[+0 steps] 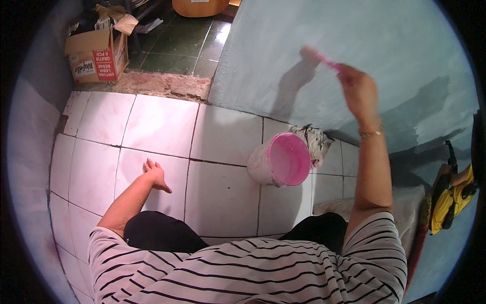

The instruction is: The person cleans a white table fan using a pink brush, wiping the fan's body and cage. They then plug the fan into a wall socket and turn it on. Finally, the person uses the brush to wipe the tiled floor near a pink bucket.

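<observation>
My right hand [357,91] is raised at the grey-blue wall [263,55], its fingers closed round the pink handle of a paintbrush [324,59]. The brush head is at the wall, pointing up and left, and looks slightly blurred; I cannot tell if it touches. Low over the white floor tiles, past my left knee, my left hand [156,175] hangs with its fingers apart and nothing in it. Between my knees and the wall stands a bucket [261,167], pink inside and smeared white outside, with pale liquid in it.
Behind the bucket lies a crumpled, stained cloth [316,144] against the wall. An open cardboard box [91,58] full of items sits at the far left, by a rough raised sill [164,85]. A yellow and black item [448,205] is at the right.
</observation>
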`<state>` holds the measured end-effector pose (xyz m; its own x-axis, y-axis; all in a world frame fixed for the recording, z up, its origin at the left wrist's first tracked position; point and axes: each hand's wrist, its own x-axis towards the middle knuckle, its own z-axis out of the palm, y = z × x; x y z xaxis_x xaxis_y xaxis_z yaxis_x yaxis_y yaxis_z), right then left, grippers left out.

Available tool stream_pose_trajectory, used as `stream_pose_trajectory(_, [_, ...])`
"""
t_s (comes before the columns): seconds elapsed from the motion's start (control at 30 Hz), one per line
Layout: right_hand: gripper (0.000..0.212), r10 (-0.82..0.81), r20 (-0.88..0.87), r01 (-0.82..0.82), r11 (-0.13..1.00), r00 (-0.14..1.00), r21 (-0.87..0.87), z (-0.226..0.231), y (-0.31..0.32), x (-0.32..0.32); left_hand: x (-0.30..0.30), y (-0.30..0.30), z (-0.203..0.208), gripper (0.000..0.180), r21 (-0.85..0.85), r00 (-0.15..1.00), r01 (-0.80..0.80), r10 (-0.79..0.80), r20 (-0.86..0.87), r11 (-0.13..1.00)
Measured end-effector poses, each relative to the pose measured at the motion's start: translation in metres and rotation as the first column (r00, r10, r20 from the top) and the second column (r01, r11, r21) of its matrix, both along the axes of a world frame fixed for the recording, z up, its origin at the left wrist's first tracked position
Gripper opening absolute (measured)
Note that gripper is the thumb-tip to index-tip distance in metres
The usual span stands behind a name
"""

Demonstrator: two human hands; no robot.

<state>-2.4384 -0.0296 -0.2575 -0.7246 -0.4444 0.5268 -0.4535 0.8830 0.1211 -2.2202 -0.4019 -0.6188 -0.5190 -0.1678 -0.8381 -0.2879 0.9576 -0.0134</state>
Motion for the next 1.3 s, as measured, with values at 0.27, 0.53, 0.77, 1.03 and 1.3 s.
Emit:
stream_pose_trajectory(0.27, [0.046,-0.216,-0.331,0.238,0.971,0.919,0.028,-0.026,-0.026,0.016,-0.005,0.003,0.002,0.139,-0.028,0.998,0.036,-0.035,0.046,0.999])
stream_pose_trajectory(0.53, [0.027,-0.145,0.447,-0.022,0.938,0.883,0.347,-0.187,-0.036,0.033,-0.002,-0.004,-0.002,0.138,0.003,0.999,0.034,-0.034,0.012,0.999])
stream_pose_trajectory(0.77, [0.022,-0.042,0.207,-0.008,0.972,0.977,0.236,-0.057,-0.054,-0.016,-0.002,-0.008,-0.005,0.137,0.016,0.999,0.030,-0.030,-0.012,0.999])
stream_pose_trajectory(1.03, [0.025,-0.063,-0.454,-0.031,0.980,0.889,-0.196,0.000,-0.059,0.032,-0.003,0.000,0.002,0.136,-0.028,0.998,0.041,-0.039,0.048,0.999])
stream_pose_trajectory(1.3, [0.056,-0.134,0.141,0.116,0.985,0.981,0.131,-0.188,-0.109,0.042,-0.006,0.001,0.004,0.136,-0.004,0.998,0.047,-0.047,0.035,0.999])
